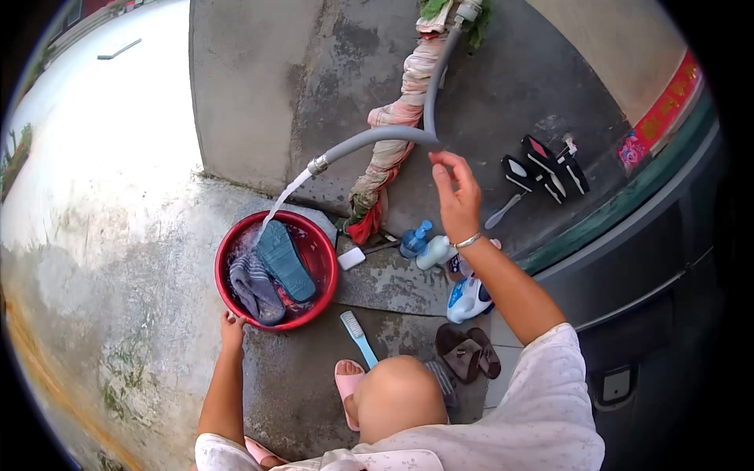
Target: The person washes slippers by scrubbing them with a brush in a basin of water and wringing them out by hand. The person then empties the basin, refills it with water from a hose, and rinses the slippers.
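Note:
A red basin point(332, 267) stands on the concrete, and my left hand point(233, 323) grips its near-left rim. Inside lie a teal slipper point(285, 261), sole up, and a grey-purple striped item point(255, 286) that looks like a second slipper. Water streams into the basin from a grey hose point(377, 136) bent above it. My right hand point(457, 196) is raised just below the hose's bend, fingers loosely curved and apart, with nothing held. Beneath that wrist stand a blue pump bottle point(415, 239), a pale bottle point(434, 253) and a white-and-blue detergent jug point(469, 300).
Right of the basin lies a white bar point(351, 259), perhaps soap. A blue-handled brush point(359, 339) is near my foot, with brown slippers point(463, 353) farther right. Black-and-white shoes point(543, 169) lie near the wall. Twisted cloth point(400, 114) wraps a pipe behind the hose.

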Tool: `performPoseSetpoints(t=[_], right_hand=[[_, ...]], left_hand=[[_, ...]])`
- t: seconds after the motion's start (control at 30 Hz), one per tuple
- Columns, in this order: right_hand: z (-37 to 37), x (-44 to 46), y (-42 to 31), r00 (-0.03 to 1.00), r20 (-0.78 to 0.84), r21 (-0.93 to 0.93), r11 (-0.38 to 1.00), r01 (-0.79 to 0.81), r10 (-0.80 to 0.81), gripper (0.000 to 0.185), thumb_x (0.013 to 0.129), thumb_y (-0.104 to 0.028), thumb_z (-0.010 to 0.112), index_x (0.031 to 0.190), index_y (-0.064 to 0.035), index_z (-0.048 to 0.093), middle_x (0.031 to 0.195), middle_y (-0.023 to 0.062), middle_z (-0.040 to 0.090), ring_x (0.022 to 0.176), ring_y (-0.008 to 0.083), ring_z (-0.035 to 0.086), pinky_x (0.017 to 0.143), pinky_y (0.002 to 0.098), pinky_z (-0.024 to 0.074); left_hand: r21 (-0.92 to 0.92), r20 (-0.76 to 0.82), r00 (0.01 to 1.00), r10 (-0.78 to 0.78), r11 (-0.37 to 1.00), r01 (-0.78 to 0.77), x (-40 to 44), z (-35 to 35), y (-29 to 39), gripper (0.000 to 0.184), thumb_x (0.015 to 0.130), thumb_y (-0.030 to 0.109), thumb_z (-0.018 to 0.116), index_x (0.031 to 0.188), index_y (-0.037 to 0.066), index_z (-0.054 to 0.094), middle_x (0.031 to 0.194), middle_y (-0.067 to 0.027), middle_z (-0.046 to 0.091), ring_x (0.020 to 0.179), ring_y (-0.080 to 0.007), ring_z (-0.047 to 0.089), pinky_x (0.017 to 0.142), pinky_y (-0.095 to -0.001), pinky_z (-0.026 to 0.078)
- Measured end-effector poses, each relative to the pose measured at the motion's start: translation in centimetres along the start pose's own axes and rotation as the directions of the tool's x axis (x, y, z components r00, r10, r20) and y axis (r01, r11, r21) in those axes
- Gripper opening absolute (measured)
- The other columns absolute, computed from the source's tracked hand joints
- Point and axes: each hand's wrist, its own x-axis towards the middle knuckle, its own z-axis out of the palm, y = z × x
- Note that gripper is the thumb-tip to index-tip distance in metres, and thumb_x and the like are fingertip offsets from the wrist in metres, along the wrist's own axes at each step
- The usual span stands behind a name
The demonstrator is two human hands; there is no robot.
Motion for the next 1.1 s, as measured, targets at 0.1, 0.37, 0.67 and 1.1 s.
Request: performPoseSetpoints(t=[0.1,0.37,0.67,1.1], right_hand=[[-5.5,9.8,-1.7,0.954,-0.283,0.009,0.995,0.101,-0.095,0.021,0.092,-0.017,0.057,0.109,-0.0039,0.061,0.107,0.0053,0.064,0.093,0.0144,0.061,0.077,0.0269,0.0464],[-7.6,29.5,-6.7,0.954,-0.155,-0.785,0.618,0.038,-0.257,0.056,0.091,-0.047,0.049,0.13,-0.0076,0.05,0.124,0.0172,0.059,0.117,0.0317,0.055,0.099,0.0399,0.0407],[-3.9,35.4,-9.2,0.997,-0.051,-0.985,0.169,-0.042,-0.05,0.062,0.087,-0.059,0.046,0.139,-0.0247,0.039,0.129,0.0117,0.057,0.116,0.0342,0.056,0.092,0.0489,0.0439],[2.2,0.9,2.3,0.978,0.071,0.145,0.968,-0.206,0.197,0.046,0.093,-0.022,0.053,0.136,-0.0084,0.041,0.079,0.0016,0.053,0.066,0.0092,0.05,0.056,0.0214,0.0398]], left_hand=[[-0.106,0.117,0.991,-0.061,0.992,0.073,0.1,0.2,0.0,0.074,0.081,0.017,0.066,0.143,0.012,0.026,0.114,-0.0071,0.056,0.086,-0.015,0.055,0.075,-0.0354,0.047],[-0.234,0.118,0.983,-0.138,0.959,0.163,0.8,0.1,-0.5,0.073,0.084,0.017,0.062,0.145,0.008,0.022,0.121,-0.014,0.053,0.101,-0.027,0.057,0.079,-0.0404,0.049],[-0.303,0.069,0.985,-0.158,0.938,0.172,-0.6,0.2,0.7,0.064,0.083,0.02,0.065,0.138,0.007,0.035,0.102,-0.0079,0.059,0.083,-0.0154,0.055,0.065,-0.031,0.048],[-0.343,0.088,0.979,-0.183,0.917,0.202,1.5,0.9,1.3,0.038,0.086,0.017,0.06,0.123,0.013,0.05,0.096,-0.0003,0.063,0.081,-0.0113,0.057,0.069,-0.03,0.044]])
